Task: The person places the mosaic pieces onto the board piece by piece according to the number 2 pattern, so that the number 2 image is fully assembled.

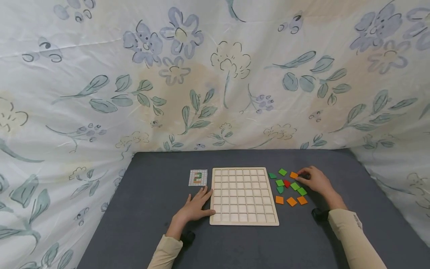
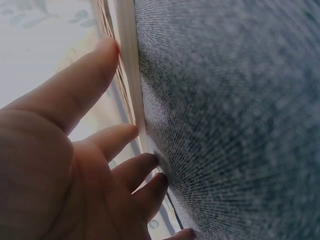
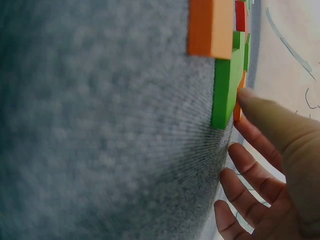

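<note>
A pale wooden grid board (image 1: 243,225) lies on the dark table. My left hand (image 1: 196,206) rests at its left side, fingers spread and fairly straight, with the thumb on the frame. In the left wrist view, fingertips (image 2: 109,46) touch the board's edge (image 2: 131,65). My right hand (image 1: 317,180) is among the loose tiles right of the board. Its thumb and index finger pinch an orange square tile (image 1: 293,175) at the tile's right side. The right wrist view shows the thumb against that orange tile (image 3: 238,110), partly behind a green tile (image 3: 223,95).
Several green, orange and red tiles lie right of the board, among them a red tile (image 1: 286,183) and an orange tile (image 1: 279,200). A small pattern card (image 1: 191,178) lies by the board's upper left. A floral cloth (image 1: 215,112) hangs behind the table (image 1: 141,209).
</note>
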Motion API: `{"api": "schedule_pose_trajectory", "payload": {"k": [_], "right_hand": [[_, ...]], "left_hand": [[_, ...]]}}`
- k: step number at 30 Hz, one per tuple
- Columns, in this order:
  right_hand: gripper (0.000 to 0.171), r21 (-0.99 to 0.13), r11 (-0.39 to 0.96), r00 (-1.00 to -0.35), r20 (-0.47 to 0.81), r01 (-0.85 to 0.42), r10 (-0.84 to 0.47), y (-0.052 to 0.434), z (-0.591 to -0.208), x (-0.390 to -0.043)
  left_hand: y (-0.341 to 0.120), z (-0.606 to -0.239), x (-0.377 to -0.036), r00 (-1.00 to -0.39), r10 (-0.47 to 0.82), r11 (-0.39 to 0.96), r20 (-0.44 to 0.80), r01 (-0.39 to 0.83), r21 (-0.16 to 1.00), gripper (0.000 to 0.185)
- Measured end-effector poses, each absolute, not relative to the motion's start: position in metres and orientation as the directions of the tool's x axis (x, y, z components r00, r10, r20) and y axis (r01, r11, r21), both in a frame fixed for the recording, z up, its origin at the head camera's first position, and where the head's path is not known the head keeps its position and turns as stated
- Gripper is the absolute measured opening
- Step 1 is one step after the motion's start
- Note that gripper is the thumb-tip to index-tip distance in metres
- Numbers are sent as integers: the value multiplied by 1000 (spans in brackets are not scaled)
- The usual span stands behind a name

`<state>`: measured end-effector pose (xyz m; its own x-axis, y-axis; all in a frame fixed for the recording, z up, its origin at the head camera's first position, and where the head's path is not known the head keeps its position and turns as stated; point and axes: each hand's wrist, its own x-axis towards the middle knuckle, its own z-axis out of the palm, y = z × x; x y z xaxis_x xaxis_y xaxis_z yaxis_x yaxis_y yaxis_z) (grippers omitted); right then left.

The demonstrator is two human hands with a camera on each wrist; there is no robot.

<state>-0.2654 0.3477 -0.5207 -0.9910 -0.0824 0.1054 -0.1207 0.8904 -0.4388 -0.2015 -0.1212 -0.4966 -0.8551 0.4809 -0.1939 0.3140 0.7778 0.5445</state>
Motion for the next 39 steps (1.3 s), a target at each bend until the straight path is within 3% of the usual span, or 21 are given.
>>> {"api": "schedule_pose_trajectory", "payload": {"k": [11, 24, 39], "right_hand": [[30, -433, 894, -993, 73, -111, -88, 343, -516, -266], [37, -462, 877, -988, 124, -135, -86, 337, -513, -267], [34, -489, 860, -986, 139, -145, -88, 314, -504, -271]], "left_hand": [[-123, -500, -202, -856, 484, 773, -182, 321, 548, 77], [-124, -499, -201, -853, 486, 778, -190, 322, 540, 77], [-124, -498, -199, -853, 487, 781, -187, 329, 530, 76]]}}
